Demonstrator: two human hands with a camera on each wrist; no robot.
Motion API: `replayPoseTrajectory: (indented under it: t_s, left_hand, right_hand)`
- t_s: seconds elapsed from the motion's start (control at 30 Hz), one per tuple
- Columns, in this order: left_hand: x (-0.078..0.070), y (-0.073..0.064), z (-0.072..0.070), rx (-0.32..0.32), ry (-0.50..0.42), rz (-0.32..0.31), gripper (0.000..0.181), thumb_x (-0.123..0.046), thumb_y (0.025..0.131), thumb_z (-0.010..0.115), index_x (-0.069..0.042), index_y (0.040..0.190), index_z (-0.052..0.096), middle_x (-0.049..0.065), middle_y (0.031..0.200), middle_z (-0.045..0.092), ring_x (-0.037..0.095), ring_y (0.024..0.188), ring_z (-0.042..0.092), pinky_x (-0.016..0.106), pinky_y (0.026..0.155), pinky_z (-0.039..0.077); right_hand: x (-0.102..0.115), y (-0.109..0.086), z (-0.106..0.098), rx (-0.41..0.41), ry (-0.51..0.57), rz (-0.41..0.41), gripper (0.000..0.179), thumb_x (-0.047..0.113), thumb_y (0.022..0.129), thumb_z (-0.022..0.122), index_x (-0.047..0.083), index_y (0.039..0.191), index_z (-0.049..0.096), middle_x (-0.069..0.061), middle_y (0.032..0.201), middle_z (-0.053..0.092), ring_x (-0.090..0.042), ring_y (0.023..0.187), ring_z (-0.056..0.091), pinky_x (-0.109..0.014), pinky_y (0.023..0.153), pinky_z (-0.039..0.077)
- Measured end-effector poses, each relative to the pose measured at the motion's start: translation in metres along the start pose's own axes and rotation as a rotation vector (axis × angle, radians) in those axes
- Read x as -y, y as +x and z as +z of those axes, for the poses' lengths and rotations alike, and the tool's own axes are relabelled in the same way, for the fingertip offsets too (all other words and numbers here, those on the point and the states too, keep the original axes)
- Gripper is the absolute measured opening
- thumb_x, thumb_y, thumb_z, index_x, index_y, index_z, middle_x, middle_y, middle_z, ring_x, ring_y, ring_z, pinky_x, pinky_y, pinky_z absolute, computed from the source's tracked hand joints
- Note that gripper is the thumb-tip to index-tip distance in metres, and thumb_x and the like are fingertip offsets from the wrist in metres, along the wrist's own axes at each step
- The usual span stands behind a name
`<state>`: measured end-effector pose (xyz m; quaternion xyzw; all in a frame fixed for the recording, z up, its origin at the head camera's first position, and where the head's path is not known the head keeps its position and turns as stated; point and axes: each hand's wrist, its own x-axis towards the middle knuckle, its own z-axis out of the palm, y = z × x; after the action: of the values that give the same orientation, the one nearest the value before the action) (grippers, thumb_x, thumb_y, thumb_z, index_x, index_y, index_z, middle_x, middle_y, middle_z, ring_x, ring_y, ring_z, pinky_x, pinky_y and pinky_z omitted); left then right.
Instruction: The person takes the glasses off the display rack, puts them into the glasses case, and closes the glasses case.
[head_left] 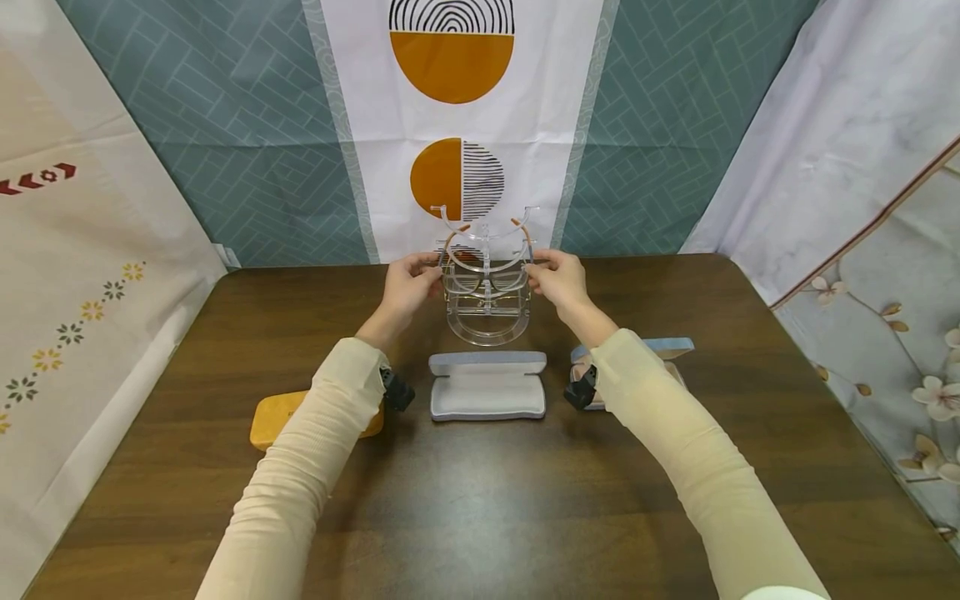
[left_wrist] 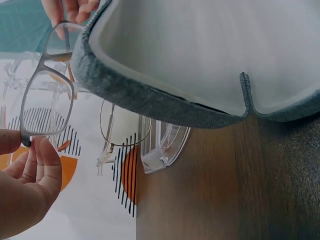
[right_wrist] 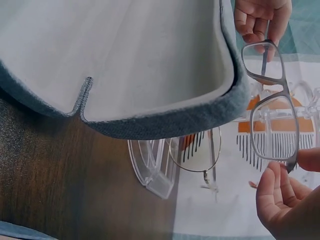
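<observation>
Grey-framed eyeglasses (left_wrist: 48, 62) are held at the two front corners, the left hand (head_left: 407, 287) pinching one side and the right hand (head_left: 561, 282) the other. In the right wrist view, the thumb and fingers of the right hand close on the frame's corner by the hinge. Behind the lenses stands a clear glasses display stand (head_left: 487, 338), overlapped by the eyeglasses in the head view. Thin wire-rimmed glasses (right_wrist: 218, 150) sit lower on that stand, partly hidden by a grey case in both wrist views.
An open grey glasses case (head_left: 487, 414) with a pale lining lies in front of the stand. Another open case with a blue lid (head_left: 671, 344) is partly covered by the right sleeve. A yellow case (head_left: 277, 417) lies partly under the left sleeve. Patterned cloth hangs behind the wooden table (head_left: 480, 517).
</observation>
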<state>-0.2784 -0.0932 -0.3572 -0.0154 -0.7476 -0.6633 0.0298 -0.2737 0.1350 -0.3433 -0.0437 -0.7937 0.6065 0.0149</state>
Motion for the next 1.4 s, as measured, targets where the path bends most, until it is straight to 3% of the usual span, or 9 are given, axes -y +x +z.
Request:
replayPoseTrajectory:
  t_s: [0.13,0.3,0.4,0.63,0.8,0.93,1.03,1.17,1.4]
  left_hand:
    - [-0.002,-0.002,-0.001,-0.004,-0.004,0.018,0.029,0.0,0.089,0.053,0.01,0.116,0.054,0.012,0.081,0.059,0.011,0.057,0.054,0.026,0.057,0.05]
    - [-0.003,-0.005,-0.003,0.005,-0.016,0.028,0.029,0.0,0.089,0.053,0.011,0.116,0.054,0.023,0.093,0.058,0.008,0.058,0.055,0.028,0.06,0.051]
    - [-0.005,-0.007,-0.004,0.003,-0.012,0.027,0.029,-0.001,0.089,0.053,0.011,0.116,0.055,0.023,0.093,0.058,0.009,0.058,0.055,0.031,0.061,0.052]
    - [-0.007,-0.013,-0.007,0.015,-0.01,0.046,0.029,-0.001,0.09,0.054,0.011,0.116,0.055,0.026,0.094,0.057,0.01,0.059,0.055,0.033,0.064,0.052]
    - [-0.008,-0.018,-0.008,0.021,-0.024,0.059,0.029,0.0,0.089,0.054,0.013,0.115,0.055,0.019,0.087,0.059,0.011,0.06,0.056,0.026,0.06,0.051]
    - [-0.01,-0.022,-0.01,0.016,-0.024,0.063,0.028,0.0,0.088,0.055,0.011,0.114,0.056,0.007,0.079,0.059,0.011,0.061,0.057,0.024,0.059,0.051]
    - [-0.012,-0.026,-0.01,0.016,-0.029,0.071,0.028,0.0,0.088,0.055,0.011,0.114,0.056,0.011,0.08,0.06,0.011,0.061,0.056,0.023,0.06,0.05]
    - [-0.014,-0.031,-0.011,0.012,-0.034,0.077,0.027,0.001,0.088,0.056,0.011,0.113,0.057,0.017,0.081,0.06,0.012,0.059,0.056,0.025,0.06,0.05]
    - [-0.01,-0.041,-0.013,0.016,-0.051,0.077,0.027,0.001,0.087,0.056,0.011,0.112,0.057,0.005,0.074,0.059,0.016,0.062,0.057,0.026,0.061,0.051]
  right_hand:
    - [0.003,-0.003,-0.001,-0.004,-0.011,-0.018,0.037,0.011,0.088,0.061,0.003,0.123,0.055,-0.014,0.096,0.062,-0.018,0.072,0.062,-0.02,0.061,0.05]
    - [0.006,-0.008,-0.002,0.003,-0.013,-0.036,0.037,0.01,0.088,0.06,0.003,0.124,0.055,-0.017,0.1,0.062,-0.009,0.064,0.059,-0.021,0.062,0.05]
    - [0.008,-0.011,-0.003,0.008,-0.013,-0.041,0.038,0.01,0.088,0.06,0.003,0.124,0.054,-0.017,0.1,0.062,-0.007,0.063,0.058,-0.02,0.062,0.05]
    - [0.011,-0.018,-0.004,0.02,-0.014,-0.05,0.039,0.012,0.088,0.06,0.002,0.125,0.054,-0.01,0.093,0.061,-0.026,0.081,0.062,-0.031,0.073,0.052]
    - [0.013,-0.024,-0.005,0.034,-0.01,-0.054,0.039,0.012,0.089,0.06,0.003,0.126,0.052,-0.013,0.095,0.06,-0.032,0.087,0.06,-0.025,0.068,0.051]
    - [0.013,-0.028,-0.007,0.044,-0.01,-0.065,0.039,0.011,0.089,0.059,0.002,0.126,0.052,-0.018,0.099,0.06,-0.02,0.074,0.061,-0.024,0.067,0.051]
    - [0.013,-0.031,-0.008,0.05,-0.012,-0.078,0.039,0.011,0.089,0.059,0.001,0.127,0.051,-0.019,0.1,0.06,-0.01,0.067,0.058,-0.032,0.073,0.051]
    - [0.013,-0.035,-0.009,0.058,-0.014,-0.095,0.039,0.011,0.089,0.059,0.002,0.126,0.052,-0.014,0.095,0.061,-0.012,0.068,0.058,-0.034,0.074,0.051]
    - [0.011,-0.045,-0.01,0.084,-0.02,-0.112,0.04,0.011,0.089,0.058,0.002,0.127,0.05,-0.008,0.091,0.061,-0.01,0.068,0.057,-0.026,0.069,0.051]
